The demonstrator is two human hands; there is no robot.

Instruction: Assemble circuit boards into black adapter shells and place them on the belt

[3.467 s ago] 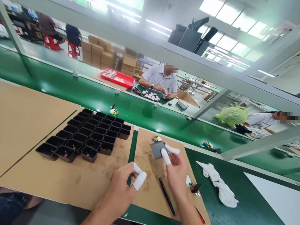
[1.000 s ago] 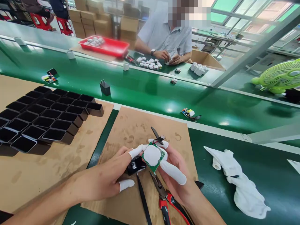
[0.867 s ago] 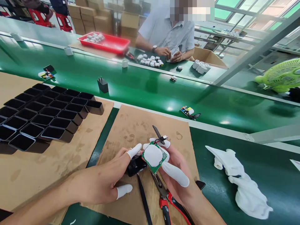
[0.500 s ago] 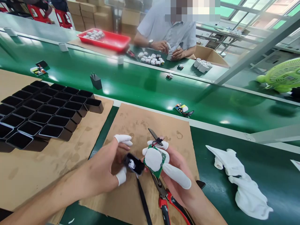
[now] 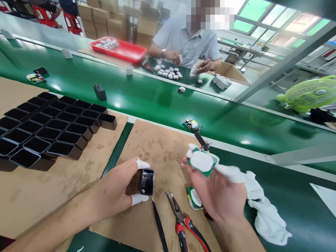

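My left hand (image 5: 115, 187), with white finger cots, grips a small black plastic charger housing (image 5: 150, 182) between thumb and fingers. Its open end faces up and shows something shiny inside. My right hand (image 5: 220, 189), also in finger cots, holds a green circuit board (image 5: 214, 161) topped by a white pad; a black piece (image 5: 201, 140) hangs on its far side. A second board (image 5: 194, 197) lies partly hidden under that hand. Between the hands, red-and-black long-nose pliers (image 5: 179, 213) and black tweezers (image 5: 159, 220) rest on the cardboard (image 5: 152, 140).
Rows of black housings (image 5: 73, 138) stand at left. Along the green conveyor (image 5: 147, 94) lie a black plug charger (image 5: 100, 92) and a board (image 5: 191, 123). White cloth gloves (image 5: 271, 217) are at right. Across sits a co-worker (image 5: 183, 45) near a red tray (image 5: 123, 52) and a green fan (image 5: 309, 92).
My right hand has moved right and away from the housing with the board, uncovering the pliers' jaws and a second board. My left hand has turned the housing more upright.
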